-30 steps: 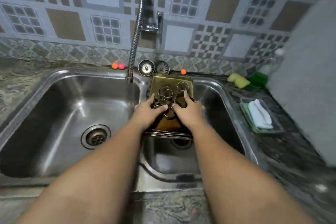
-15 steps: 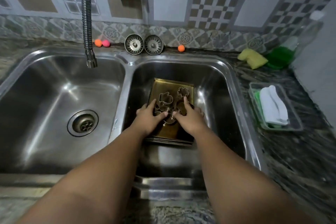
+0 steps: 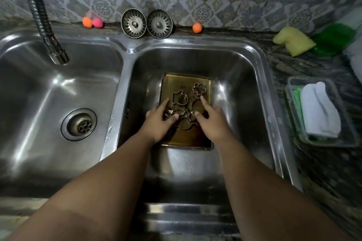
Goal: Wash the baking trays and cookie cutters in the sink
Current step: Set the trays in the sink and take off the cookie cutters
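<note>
The stack of baking trays (image 3: 186,84) lies flat on the floor of the right basin (image 3: 237,88), with the cookie cutters (image 3: 179,98) scattered on the top tray. Both hands are down on it, left hand (image 3: 158,121) and right hand (image 3: 213,121), thumbs and forefingers splayed over the nearer cutters. The outer fingers drop past the tray's side edges, and from here I can't tell whether they grip it.

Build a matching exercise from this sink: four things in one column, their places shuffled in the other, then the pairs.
1 gold rectangular baking trays
2 two round metal sink strainers
3 yellow sponge
4 white folded cloth

A in the clear plastic tray
B on the back ledge
C in the right basin
D on the dark counter

Pairs: 1-C, 2-B, 3-D, 4-A
</note>
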